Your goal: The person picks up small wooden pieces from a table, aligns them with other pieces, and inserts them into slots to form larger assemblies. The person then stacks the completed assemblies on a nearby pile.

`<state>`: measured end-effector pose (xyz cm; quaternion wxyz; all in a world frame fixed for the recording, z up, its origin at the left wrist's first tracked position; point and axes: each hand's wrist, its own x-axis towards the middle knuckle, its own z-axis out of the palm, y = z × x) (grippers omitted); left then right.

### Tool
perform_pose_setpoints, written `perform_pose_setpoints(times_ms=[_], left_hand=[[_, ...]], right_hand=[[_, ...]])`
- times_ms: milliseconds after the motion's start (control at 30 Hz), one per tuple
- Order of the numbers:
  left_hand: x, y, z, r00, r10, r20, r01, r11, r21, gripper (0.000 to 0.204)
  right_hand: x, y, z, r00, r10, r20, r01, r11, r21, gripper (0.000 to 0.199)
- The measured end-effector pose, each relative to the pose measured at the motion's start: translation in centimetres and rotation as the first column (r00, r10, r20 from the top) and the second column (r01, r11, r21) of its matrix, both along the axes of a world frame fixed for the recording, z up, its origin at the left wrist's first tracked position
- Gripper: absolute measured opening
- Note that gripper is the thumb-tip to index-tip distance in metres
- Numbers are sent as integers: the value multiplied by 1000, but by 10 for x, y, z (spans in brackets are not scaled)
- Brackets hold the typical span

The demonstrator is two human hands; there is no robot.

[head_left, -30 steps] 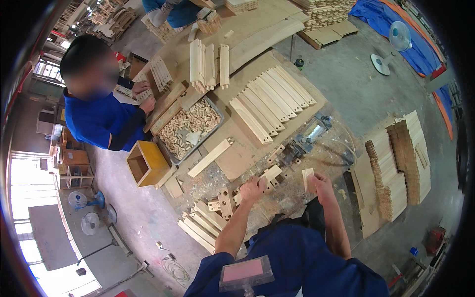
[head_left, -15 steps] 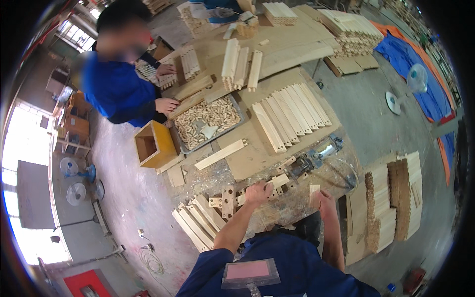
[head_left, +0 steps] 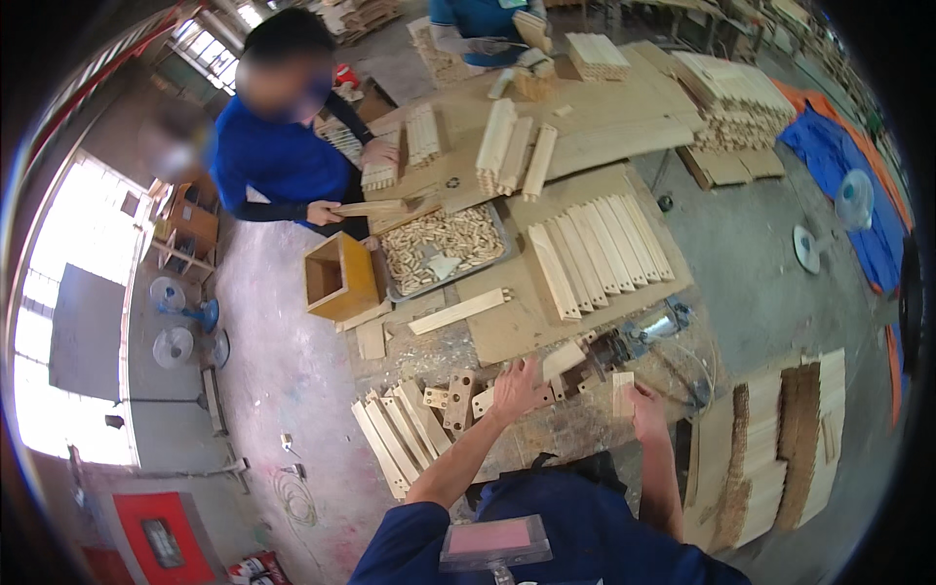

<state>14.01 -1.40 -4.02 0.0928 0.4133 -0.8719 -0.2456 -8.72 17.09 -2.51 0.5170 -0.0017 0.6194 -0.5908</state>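
My left hand (head_left: 517,392) is over a row of wooden jig pieces on the bench, fingers apart and holding nothing that I can see. Just right of its fingertips lies a short pale wooden piece (head_left: 563,361), set at a slant in front of a metal clamp (head_left: 655,328). Pinched in my right hand (head_left: 647,411) is a small flat wooden block (head_left: 622,394), held upright above the bench's near edge. A drilled wooden block (head_left: 458,400) sits left of my left hand, beside a bundle of pale wooden slats (head_left: 398,437).
A metal tray (head_left: 398,291) of wooden dowels stands beyond, next to a yellow wooden box (head_left: 341,277). Slats (head_left: 600,255) lie in a row on cardboard. A co-worker in blue (head_left: 283,146) handles wood at far left. Stacked boards (head_left: 756,458) stand at right, below bench level.
My view has shifted, moving the scene rightward. My left fingers have lifted off the jig row, and the short piece there is now more exposed. The co-worker now holds a narrow board.
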Motion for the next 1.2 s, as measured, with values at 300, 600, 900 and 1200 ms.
perform_pose_setpoints(times_ms=[300,600,900,1200], left_hand=[[-128,-36,21,961,226,-158,-204,968,147,50],[-249,-158,-29,848,527,54,-528,832,171,51],[-182,-166,-65,813,578,-74,-582,798,-159,49],[4,-186,-48,851,331,408,-270,942,-200,66]], right_hand=[[-42,-16,-7,998,44,48,-50,990,131,23],[-106,-45,-5,996,-23,88,24,1000,-4,22],[-131,-115,-19,995,48,87,-51,998,33,18],[-121,-310,-70,774,562,-292,-498,825,267,33]])
